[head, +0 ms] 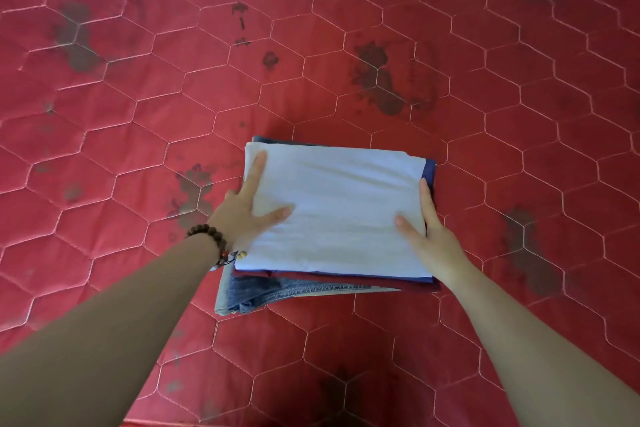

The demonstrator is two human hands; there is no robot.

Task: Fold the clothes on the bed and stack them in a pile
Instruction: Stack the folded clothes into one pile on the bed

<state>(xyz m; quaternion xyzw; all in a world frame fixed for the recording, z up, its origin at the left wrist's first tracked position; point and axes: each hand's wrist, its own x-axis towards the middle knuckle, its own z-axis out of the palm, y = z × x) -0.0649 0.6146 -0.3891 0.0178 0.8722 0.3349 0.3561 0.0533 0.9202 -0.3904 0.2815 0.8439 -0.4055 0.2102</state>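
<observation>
A pile of folded clothes sits in the middle of the red bed. On top lies a folded white garment (339,204). Under it I see a dark blue layer (430,170), a dark red garment (332,279) and blue jeans (277,295) at the bottom front. My left hand (247,208) rests on the pile's left edge, index finger and thumb straight on the white cloth, the other fingers over the side. My right hand (427,229) lies along the right edge, thumb on top and fingers down the side, hidden.
The red quilted mattress (138,114) with hexagon stitching and dark stains spreads all around the pile. Its front edge (207,423) shows at the bottom of the view. A wooden bead bracelet (211,236) circles my left wrist.
</observation>
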